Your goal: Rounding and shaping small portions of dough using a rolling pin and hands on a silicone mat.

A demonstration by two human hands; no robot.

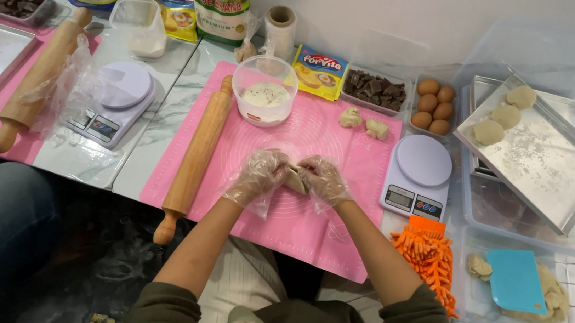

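My left hand (260, 175) and my right hand (323, 181), both in clear plastic gloves, meet over the pink silicone mat (338, 224) and pinch a pale piece of dough (295, 179) between their fingers. The dough is partly hidden by the fingers. Two small dough lumps (363, 123) lie on the mat further back. A wooden rolling pin (195, 159) rests along the mat's left edge. A clear tub of white filling (264, 93) stands behind my hands.
A white kitchen scale (419, 174) sits right of the mat, beside an orange mitt (429, 258). A metal tray (550, 168) holds three dough rounds. Eggs (433, 106), chopped chocolate (374, 90), packets, a second scale (113, 100) and another rolling pin (36, 78) lie around.
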